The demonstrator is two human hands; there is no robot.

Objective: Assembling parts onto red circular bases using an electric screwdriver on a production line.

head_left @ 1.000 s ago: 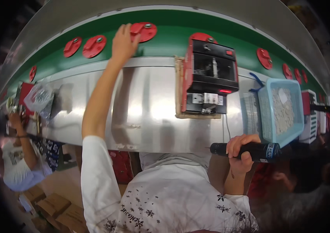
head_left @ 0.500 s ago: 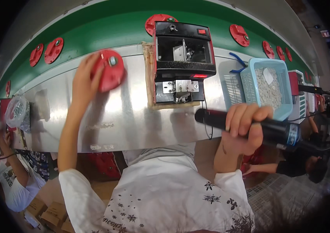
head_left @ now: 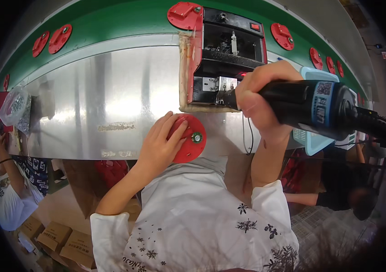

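My left hand (head_left: 162, 143) has its fingers over a red round plastic part (head_left: 190, 152) at the table's near edge and grips it. A small round metal piece in a green ring (head_left: 196, 137) sits on that part. In my right hand (head_left: 265, 97) is a black electric screwdriver (head_left: 293, 102), held level with its cord running off to the right. The driver's tip points left at the metal front outlet (head_left: 224, 85) of a black and red screw feeder (head_left: 234, 56); whether they touch I cannot tell.
A green belt (head_left: 125, 20) behind the metal table (head_left: 84, 99) carries several red parts (head_left: 60, 38). To the right, a light blue basket (head_left: 315, 147) is partly hidden by the driver. A bag of small pieces (head_left: 16, 109) stands left. Other people work at both sides.
My left hand has brought the red part right and nearer, to the table's front edge. The screwdriver in my right hand has moved up and its tip is now at the feeder's front.
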